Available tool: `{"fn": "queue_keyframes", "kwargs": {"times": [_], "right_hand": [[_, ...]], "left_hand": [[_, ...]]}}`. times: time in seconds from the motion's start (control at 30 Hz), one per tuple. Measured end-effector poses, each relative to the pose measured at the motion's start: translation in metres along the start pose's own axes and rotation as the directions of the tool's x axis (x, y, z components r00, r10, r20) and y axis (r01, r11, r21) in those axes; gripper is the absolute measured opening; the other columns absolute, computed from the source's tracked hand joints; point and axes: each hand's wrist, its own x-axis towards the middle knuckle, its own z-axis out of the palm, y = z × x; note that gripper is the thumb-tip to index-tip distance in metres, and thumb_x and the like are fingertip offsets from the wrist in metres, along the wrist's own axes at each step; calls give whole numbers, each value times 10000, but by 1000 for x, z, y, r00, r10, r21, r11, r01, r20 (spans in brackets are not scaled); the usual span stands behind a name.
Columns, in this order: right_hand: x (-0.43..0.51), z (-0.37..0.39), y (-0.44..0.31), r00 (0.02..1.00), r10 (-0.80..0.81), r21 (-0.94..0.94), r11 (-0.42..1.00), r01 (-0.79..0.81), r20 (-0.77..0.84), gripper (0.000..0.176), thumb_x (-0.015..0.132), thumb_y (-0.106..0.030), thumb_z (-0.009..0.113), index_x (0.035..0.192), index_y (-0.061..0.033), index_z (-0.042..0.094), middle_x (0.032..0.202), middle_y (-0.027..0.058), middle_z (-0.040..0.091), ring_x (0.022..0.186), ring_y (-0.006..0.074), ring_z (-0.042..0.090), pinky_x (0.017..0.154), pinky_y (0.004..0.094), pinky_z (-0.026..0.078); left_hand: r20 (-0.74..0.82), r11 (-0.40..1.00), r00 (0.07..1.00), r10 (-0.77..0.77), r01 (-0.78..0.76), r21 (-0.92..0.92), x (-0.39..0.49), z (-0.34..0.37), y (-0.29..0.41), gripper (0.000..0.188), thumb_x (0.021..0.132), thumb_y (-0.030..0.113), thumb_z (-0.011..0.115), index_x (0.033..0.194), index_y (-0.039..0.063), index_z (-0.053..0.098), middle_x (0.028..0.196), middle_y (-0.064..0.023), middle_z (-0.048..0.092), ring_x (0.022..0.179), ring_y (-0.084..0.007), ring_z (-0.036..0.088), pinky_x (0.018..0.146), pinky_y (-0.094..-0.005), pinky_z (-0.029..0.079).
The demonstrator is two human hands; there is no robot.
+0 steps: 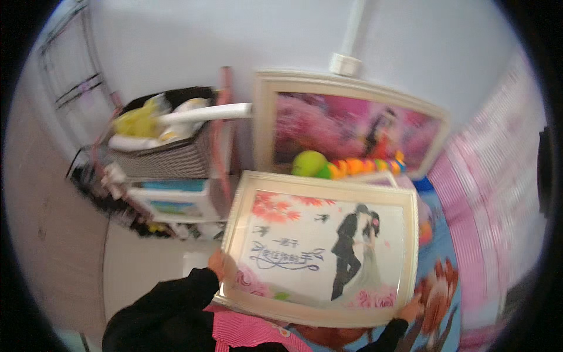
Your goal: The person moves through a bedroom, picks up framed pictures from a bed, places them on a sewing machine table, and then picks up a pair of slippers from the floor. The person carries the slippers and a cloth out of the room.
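My left hand [216,265] grips the left edge of a large framed picture [327,320], and my right hand [410,308] grips its lower right edge. The frame is cream with a glossy front; its picture shows a couple in dark suit and pale gown, flowers, birds and some writing. I hold it tilted in front of me. Behind it a second, cream-framed picture [316,132] with a pink scene leans against the wall. Between the two lies a stuffed caterpillar toy [310,164] with a green head and an orange striped body.
On the left a woven basket [162,160] holding yellow and white bundles stands on a white shelf unit [215,198]. A white rod [211,113] sticks out of the basket. A socket box [346,64] is on the wall. A pink striped curtain [470,189] and blue patterned fabric [435,220] are at the right.
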Motion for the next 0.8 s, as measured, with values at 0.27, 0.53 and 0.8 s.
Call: {"fn": "queue_keyframes", "kwargs": {"times": [0.27, 0.53, 0.8], "right_hand": [[-177, -36, 22, 709, 678, 587, 660, -469, -196, 599, 903, -484, 341, 742, 40, 582, 785, 249, 595, 762, 414, 571, 679, 483, 418], [-432, -95, 10, 370, 894, 822, 399, -407, -251, 556, 901, -455, 404, 732, 47, 571, 702, 66, 563, 676, 150, 451, 649, 320, 382], [-443, -92, -43, 395, 870, 842, 431, -323, -294, 531, 896, -453, 409, 677, 24, 489, 642, 35, 479, 635, 145, 413, 596, 331, 365]], "left_hand": [[231, 796, 864, -448, 503, -337, 118, 10, 71, 486, 900, 446, 350, 1214, 81, 417, 1099, -70, 465, 963, -242, 466, 802, -385, 415], [624, 650, 599, -503, 737, -183, 186, 62, 46, 577, 909, 497, 296, 1353, 129, 324, 1352, -88, 366, 1180, -302, 371, 996, -387, 272], [771, 875, 573, -278, 483, -43, 185, 39, 102, 514, 906, 463, 352, 1281, 118, 422, 1256, -87, 450, 1110, -280, 431, 911, -404, 372]]}}
